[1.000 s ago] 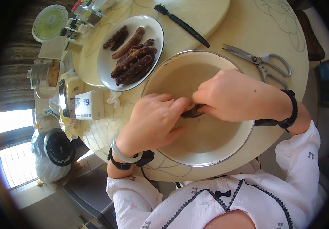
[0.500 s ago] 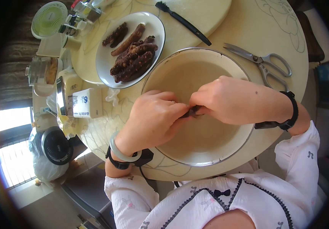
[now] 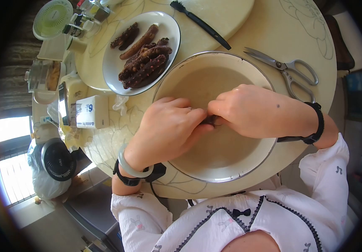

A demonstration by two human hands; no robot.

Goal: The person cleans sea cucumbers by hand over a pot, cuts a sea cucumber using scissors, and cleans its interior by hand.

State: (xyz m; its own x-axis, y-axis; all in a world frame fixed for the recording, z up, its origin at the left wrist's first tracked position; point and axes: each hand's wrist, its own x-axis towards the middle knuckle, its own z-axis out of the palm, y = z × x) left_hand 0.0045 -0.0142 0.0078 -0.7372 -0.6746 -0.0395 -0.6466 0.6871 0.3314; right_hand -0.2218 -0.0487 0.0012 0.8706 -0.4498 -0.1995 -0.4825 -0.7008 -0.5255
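Observation:
My left hand (image 3: 168,124) and my right hand (image 3: 244,111) meet over a wide cream enamel basin (image 3: 227,174) of cloudy water. Between their fingertips they pinch a dark sea cucumber (image 3: 209,120), mostly hidden by the fingers. Both hands are closed on it. Beyond the left hand, a white plate (image 3: 112,77) with a dark rim carries several dark brown, bumpy sea cucumbers (image 3: 149,61).
Metal scissors (image 3: 284,69) lie at the basin's upper right, blades partly open. A black brush (image 3: 202,25) rests beyond the basin. Left of the plate are a tissue pack (image 3: 92,112), jars (image 3: 90,27) and a glass pot (image 3: 44,75). A small fan (image 3: 58,158) stands farther left.
The fingers have shifted slightly around the sea cucumber, and less of it shows now. The whole view has moved a little; the plate, brush and scissors lie as before.

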